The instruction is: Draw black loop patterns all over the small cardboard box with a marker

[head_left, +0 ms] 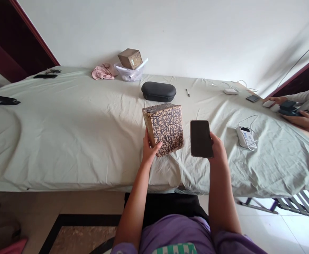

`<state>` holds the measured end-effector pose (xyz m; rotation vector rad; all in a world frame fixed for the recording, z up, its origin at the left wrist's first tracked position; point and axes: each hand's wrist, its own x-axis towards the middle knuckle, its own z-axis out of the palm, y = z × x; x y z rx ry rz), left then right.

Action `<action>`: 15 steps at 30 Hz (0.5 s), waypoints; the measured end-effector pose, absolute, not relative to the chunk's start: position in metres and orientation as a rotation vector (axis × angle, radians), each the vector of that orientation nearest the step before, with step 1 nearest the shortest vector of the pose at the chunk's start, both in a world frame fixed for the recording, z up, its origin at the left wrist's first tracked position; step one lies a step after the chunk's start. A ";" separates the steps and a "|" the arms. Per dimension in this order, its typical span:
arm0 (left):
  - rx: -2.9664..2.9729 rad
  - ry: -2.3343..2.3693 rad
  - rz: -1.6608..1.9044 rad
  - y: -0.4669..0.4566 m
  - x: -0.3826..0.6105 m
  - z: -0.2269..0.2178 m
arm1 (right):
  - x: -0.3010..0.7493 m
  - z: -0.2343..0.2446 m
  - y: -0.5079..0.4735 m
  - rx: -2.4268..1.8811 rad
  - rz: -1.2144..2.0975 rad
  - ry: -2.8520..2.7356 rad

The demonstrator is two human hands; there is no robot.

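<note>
My left hand (151,150) grips the lower left corner of a cardboard box (167,128), whose front is covered in black looping scribbles. The thumb lies on the scribbled face, and the other fingers go behind the side, partly hidden. To the right, my right hand (218,146) holds a smartphone (201,138) upright by its right edge, its dark screen facing me. A small gap separates the phone from the box. Just behind the box lies a black zipped hard case (158,91).
Near the wall, a clear plastic bin (132,74) carries a brown box (130,58) beside a pink cloth (104,71). A pen (187,92) and a white power strip (246,137) lie on the sheet (64,141). At right, another person's hands (302,120) hold dark devices.
</note>
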<state>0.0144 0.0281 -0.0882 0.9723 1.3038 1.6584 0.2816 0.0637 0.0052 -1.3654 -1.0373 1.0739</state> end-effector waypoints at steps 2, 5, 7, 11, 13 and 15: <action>0.968 1.337 1.630 0.027 0.014 -0.088 | 0.301 -0.014 0.072 -1.549 0.924 -1.051; 0.963 1.364 1.617 0.026 0.013 -0.088 | 0.314 -0.041 0.078 -1.766 0.633 -1.176; 0.977 1.333 1.635 0.026 0.013 -0.089 | 0.317 -0.052 0.079 -1.832 0.563 -1.217; 1.028 1.235 1.681 0.024 0.012 -0.089 | 0.316 -0.051 0.080 -1.907 0.538 -1.285; 1.037 1.232 1.680 0.024 0.012 -0.089 | 0.311 -0.044 0.078 -1.928 0.532 -1.329; 1.046 1.250 1.668 0.023 0.012 -0.090 | 0.301 -0.034 0.075 -1.893 0.548 -1.437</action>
